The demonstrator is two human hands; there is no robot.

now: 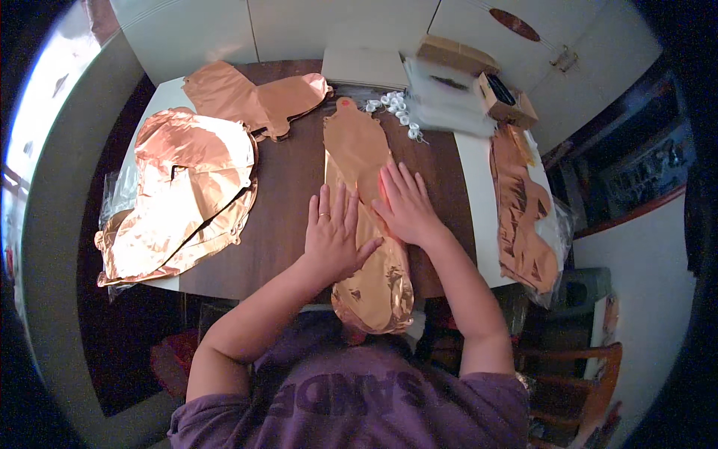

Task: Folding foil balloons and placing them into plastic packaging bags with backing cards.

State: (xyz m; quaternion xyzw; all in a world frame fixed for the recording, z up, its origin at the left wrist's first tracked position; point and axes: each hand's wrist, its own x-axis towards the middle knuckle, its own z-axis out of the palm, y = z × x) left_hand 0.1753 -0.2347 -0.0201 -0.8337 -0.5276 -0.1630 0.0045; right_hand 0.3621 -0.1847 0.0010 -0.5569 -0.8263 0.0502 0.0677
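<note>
And here it was: the copper foil piece (368, 221) overhung the near edge of the brown table (280, 202), left hand (333, 233) and right hand (407, 206) flat on it mid-table, fingers loosely spread, pinching nothing; light, even palm strokes looked wisest, short of the small white pieces (404, 118) toward the table's far side

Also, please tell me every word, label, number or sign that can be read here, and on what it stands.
Purple shirt: large dark letters across it, upside down in this view; I do not copy wording.
Middle copper-coloured foil piece: small red mark at its far end, too small to read.
No other text can be made out.
</note>
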